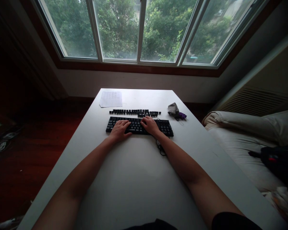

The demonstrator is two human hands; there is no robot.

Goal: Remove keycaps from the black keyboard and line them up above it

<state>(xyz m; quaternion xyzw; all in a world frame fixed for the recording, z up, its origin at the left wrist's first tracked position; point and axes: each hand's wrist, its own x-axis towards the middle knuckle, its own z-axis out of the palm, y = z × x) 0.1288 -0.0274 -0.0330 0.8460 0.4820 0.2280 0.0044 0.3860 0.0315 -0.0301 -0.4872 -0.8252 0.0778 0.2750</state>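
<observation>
A black keyboard lies across the white table in front of me. My left hand rests over its left part, palm down, with the fingers stretched across the keys and the thumb apart near the front edge. Over the middle-right keys is my right hand, fingers bent and spread a little, with nothing visible in them. Just beyond the keyboard, small black keycaps stand in a long row, with a shorter row at its right end. A dark cable loops out below the keyboard, partly behind my right forearm.
The white table carries printed paper sheets at its far left. A grey cloth and a small purple item lie at the far right. A pale couch runs along the right side, and a window faces me.
</observation>
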